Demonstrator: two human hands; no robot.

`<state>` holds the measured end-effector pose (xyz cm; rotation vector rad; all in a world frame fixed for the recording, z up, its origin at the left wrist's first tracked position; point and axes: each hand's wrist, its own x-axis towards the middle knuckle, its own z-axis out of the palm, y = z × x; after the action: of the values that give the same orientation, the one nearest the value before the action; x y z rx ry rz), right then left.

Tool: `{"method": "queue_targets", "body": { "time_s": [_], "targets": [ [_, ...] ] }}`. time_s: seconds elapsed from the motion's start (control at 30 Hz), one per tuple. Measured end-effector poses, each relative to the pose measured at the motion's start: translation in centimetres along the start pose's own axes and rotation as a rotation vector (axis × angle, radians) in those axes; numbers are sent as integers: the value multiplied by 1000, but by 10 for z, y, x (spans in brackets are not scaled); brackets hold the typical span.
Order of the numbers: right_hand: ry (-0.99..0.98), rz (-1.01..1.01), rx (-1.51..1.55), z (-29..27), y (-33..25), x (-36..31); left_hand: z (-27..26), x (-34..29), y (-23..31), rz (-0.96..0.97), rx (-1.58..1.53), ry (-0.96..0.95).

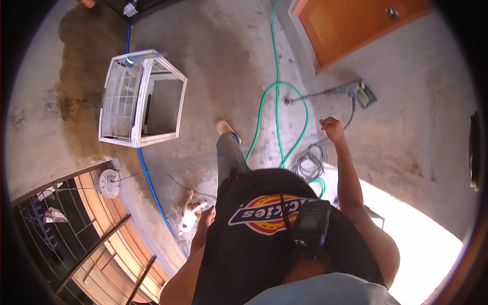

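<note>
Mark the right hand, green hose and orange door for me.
Right hand [333, 130], head view: middle of the hand.
Green hose [278, 84], head view: where its strands cross.
Orange door [358, 26], head view: panel between vent and handle.

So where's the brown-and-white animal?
The animal is at the lower left of the head view, between the blue hose and the left hand.

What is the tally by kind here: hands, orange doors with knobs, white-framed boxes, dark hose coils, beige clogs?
Left hand and right hand: 2
Orange door: 1
White-framed box: 1
Dark hose coil: 1
Beige clog: 1
Total: 6
</note>
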<state>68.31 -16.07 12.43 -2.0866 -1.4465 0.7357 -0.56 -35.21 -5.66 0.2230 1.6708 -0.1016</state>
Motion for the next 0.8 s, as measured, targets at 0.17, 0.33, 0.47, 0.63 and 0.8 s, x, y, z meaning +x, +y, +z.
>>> {"method": "queue_targets", "body": {
  "time_s": [0.17, 0.33, 0.47, 0.63, 0.8],
  "targets": [
    [200, 132, 40, -26, -73, 173, -23, -10, 160, -1, -14, 192],
    [99, 172, -213, 17, -57, 267, -25, 13, 406, 124, 102, 310],
    [-128, 74, -419, 60, 13, 256, -27, 55, 643, 899, 666, 442],
    [-356, 759, -136, 96, 224, 82, 140, -6, 909, 1092, 237, 169],
    [-253, 896, 240, 161, 235, 235, 242, -65, 1074, 1060, 365, 94]
  ]
}}
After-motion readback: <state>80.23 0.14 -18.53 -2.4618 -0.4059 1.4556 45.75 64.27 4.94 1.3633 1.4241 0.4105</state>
